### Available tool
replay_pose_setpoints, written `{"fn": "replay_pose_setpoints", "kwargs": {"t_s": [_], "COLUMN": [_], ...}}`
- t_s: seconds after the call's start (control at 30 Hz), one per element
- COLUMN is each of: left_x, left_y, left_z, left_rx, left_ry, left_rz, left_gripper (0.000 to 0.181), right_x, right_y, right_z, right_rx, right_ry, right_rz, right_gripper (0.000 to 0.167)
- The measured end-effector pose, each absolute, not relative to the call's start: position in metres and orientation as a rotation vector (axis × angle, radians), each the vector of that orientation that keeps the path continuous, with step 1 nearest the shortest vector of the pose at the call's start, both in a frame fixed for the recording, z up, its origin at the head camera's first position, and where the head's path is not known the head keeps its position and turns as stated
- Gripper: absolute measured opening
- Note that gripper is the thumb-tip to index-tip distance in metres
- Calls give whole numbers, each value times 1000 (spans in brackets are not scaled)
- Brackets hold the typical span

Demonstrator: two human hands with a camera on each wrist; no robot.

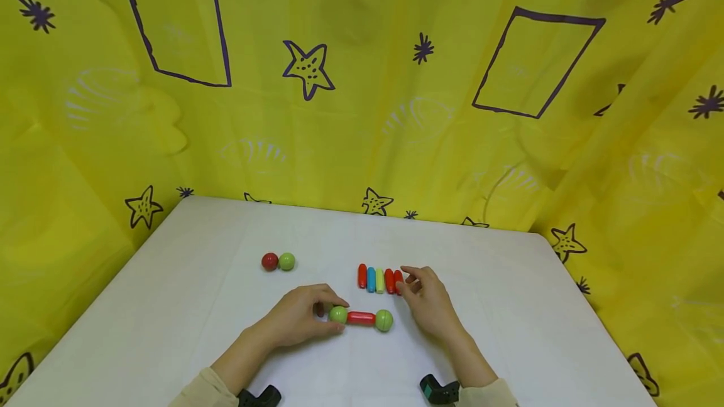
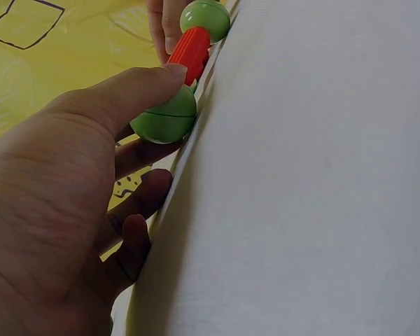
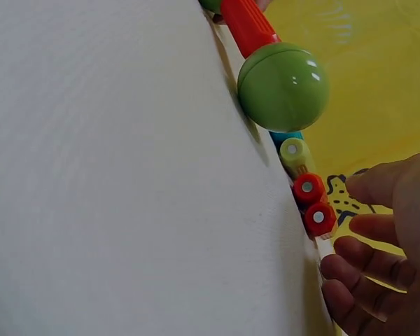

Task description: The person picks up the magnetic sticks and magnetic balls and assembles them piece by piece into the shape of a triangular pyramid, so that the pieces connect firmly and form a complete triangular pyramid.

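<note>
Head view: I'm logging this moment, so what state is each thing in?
Left hand, pinching the left green ball.
Right hand, fingers apart near the stick row; contact unclear.
Red rod, joined to that ball and the right green ball.
Stick row, five pieces lying side by side.
Red ball, resting on the white table beside the far green ball.
Yellow curtain, hanging creased.

Five rods (image 1: 379, 281) lie at 1 o'clock from a ball-ended bar (image 1: 361, 318) on a table (image 1: 498, 319), two balls (image 1: 285, 261) at 10, left hand (image 1: 301, 316) at 9, right hand (image 1: 428, 304) at 3.
</note>
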State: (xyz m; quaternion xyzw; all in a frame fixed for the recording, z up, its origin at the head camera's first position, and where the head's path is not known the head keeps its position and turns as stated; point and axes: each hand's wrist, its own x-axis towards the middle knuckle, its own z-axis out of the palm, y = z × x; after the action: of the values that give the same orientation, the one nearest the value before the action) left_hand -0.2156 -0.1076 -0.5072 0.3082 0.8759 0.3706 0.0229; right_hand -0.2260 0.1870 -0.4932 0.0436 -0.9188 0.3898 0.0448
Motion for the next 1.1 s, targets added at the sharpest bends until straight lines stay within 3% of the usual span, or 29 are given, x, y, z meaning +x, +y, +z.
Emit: {"fn": "replay_pose_setpoints", "kwargs": {"t_s": [0.23,1.1], "left_x": [-212,-213], "left_y": [-105,-105], "left_z": [-509,-509], "left_rx": [924,933], "left_ry": [2712,2753], "left_rz": [1129,1137], "left_gripper": [29,28], "right_x": [-227,-232], "right_y": [186,189], "right_z": [-507,-510], "right_rx": [135,47], "right_ry": [-2783,-2678], "right_rz": [1172,1338], "right_gripper": [46,35]}}
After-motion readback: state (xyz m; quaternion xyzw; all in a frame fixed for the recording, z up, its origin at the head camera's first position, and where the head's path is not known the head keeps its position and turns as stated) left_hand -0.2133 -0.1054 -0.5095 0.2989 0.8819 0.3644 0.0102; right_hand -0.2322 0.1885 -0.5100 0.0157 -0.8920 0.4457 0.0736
